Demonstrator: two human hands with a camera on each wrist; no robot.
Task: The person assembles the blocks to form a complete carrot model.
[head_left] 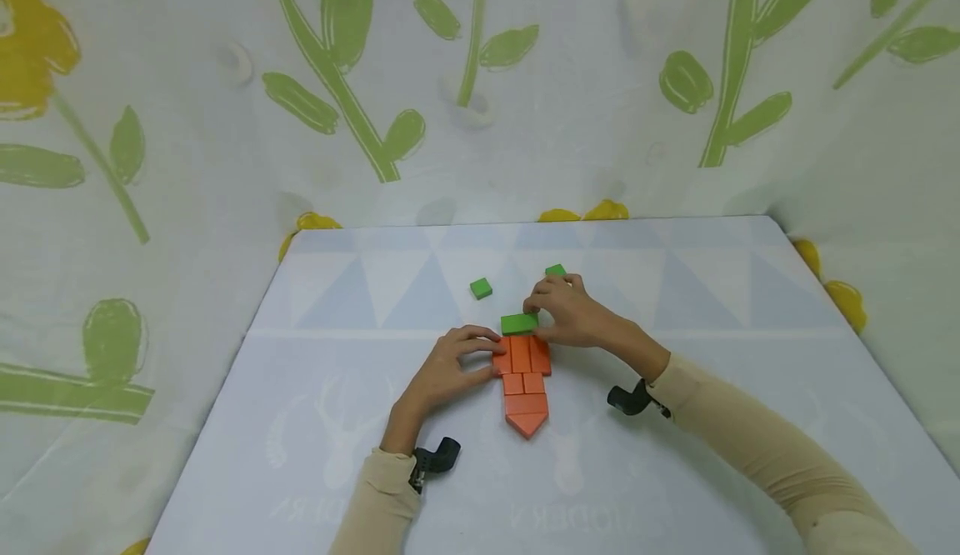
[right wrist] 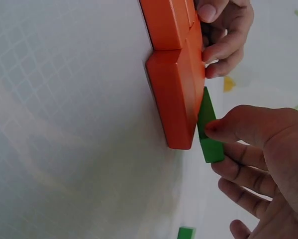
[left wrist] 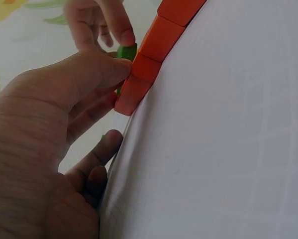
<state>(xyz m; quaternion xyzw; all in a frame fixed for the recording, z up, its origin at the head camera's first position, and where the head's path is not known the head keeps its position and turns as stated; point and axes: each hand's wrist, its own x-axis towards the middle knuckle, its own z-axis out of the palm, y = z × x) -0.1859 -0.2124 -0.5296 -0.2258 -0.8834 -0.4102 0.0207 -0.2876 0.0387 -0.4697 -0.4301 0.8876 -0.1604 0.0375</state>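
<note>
Flat orange blocks (head_left: 526,403) lie together in a shape with a pointed near end on the table. My left hand (head_left: 444,367) is at the shape's left side, thumb and fingers pinching the upper left orange block (head_left: 502,362). At the shape's far end is a green rectangular block (head_left: 517,324), close against the orange blocks. My right hand (head_left: 573,312) pinches the right end of this green block between thumb and fingers, clearer in the right wrist view, where the green block (right wrist: 207,114) appears slightly tilted. Its far side is partly hidden by the fingers.
Beyond the shape lie a small green block (head_left: 481,288) and another green block (head_left: 555,270), the latter partly behind my right hand. The pale table (head_left: 300,422) has printed triangles at its far end. A flower-patterned cloth (head_left: 540,138) hangs behind it.
</note>
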